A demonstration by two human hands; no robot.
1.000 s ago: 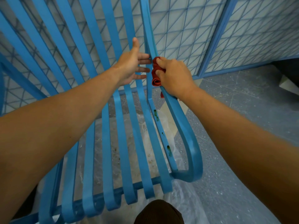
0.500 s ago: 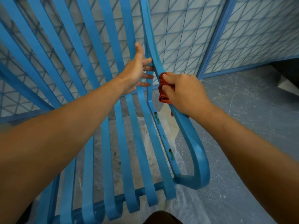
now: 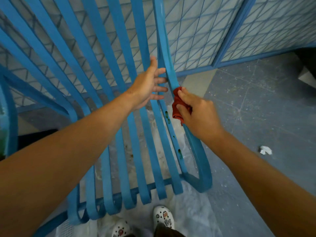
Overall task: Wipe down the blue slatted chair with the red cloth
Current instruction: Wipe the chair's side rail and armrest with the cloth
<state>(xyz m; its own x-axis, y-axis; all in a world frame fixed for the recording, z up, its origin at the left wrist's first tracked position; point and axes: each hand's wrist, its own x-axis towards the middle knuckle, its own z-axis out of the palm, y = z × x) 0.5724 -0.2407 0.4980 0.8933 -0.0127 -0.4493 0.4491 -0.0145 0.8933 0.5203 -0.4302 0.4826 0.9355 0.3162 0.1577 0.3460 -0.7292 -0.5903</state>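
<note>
The blue slatted metal chair (image 3: pixel 109 103) fills the left and middle of the frame, its curved strips fanning from the top edge down to a crossbar near the bottom. The bunched red cloth (image 3: pixel 177 106) sits just right of centre, pressed against the chair's outermost right-hand strip. The right hand (image 3: pixel 196 112) grips it, fingers (image 3: pixel 183 95) curled over the wad. The left hand (image 3: pixel 147 86) lies with fingers straight and spread against the neighbouring slats, just left of the cloth, apparently steadying the chair.

To wipe this strip well, the cloth should wrap round its narrow edge so that face and rim are cleaned in one pass, with pressure kept even down to the tight looped bend at the lower right. Dark spots on the next strip inward, below the cloth, likely need a firmer rub. The bracing hand is best kept above the cloth's path.

Gaps between slats look narrow, so knuckles could catch there; the outer side, towards the grey speckled floor (image 3: pixel 256 117), offers free room for the forearm. The blue-framed mesh panel (image 3: pixel 196 31) stands behind the chair at upper right. White decorated clogs (image 3: pixel 163 217) stand just below the seat's front edge.
</note>
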